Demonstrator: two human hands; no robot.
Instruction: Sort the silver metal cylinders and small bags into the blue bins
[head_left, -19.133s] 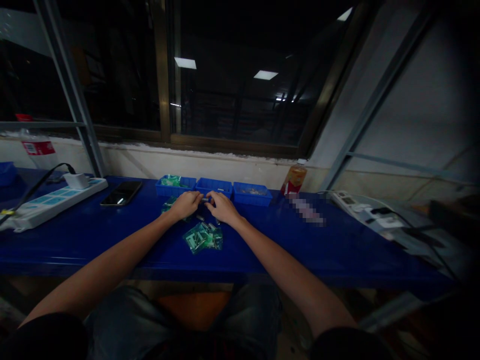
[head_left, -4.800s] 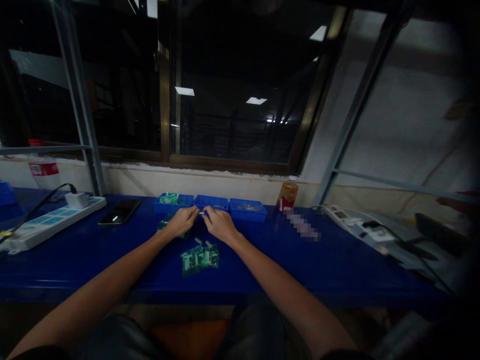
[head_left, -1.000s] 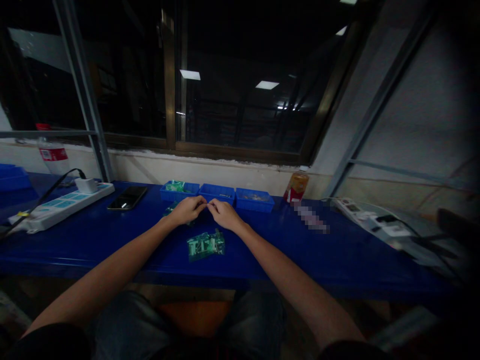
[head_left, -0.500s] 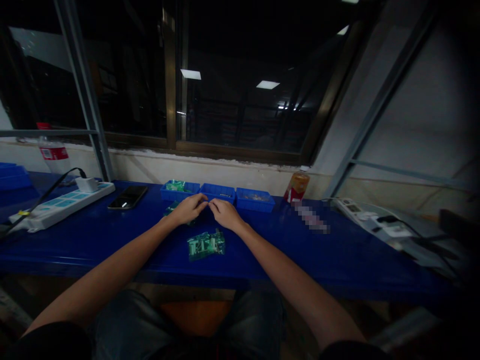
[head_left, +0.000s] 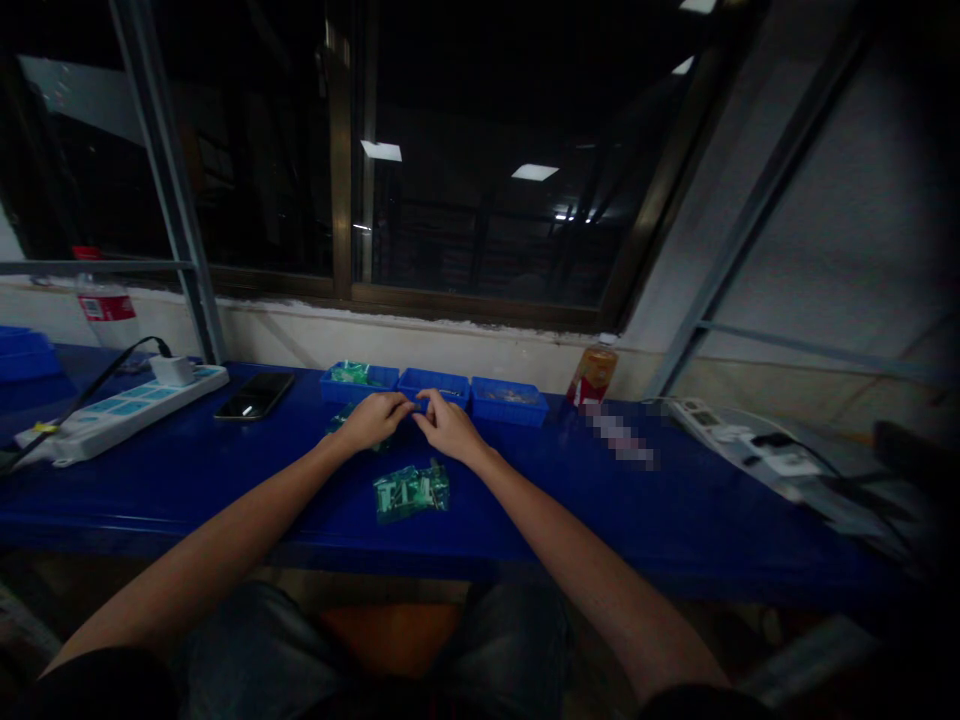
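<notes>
Green packets (head_left: 411,493) lie near the left hand (head_left: 373,420) and right hand (head_left: 451,430), fingers partly curled, any held item indiscernible.

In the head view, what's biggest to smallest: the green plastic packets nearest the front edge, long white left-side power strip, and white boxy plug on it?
1. Power strip
2. Front green packets, taken together
3. Plug

Arms (head_left: 232,510) outstretched; left grip (head_left: 374,418) near right grip (head_left: 451,430)
</notes>
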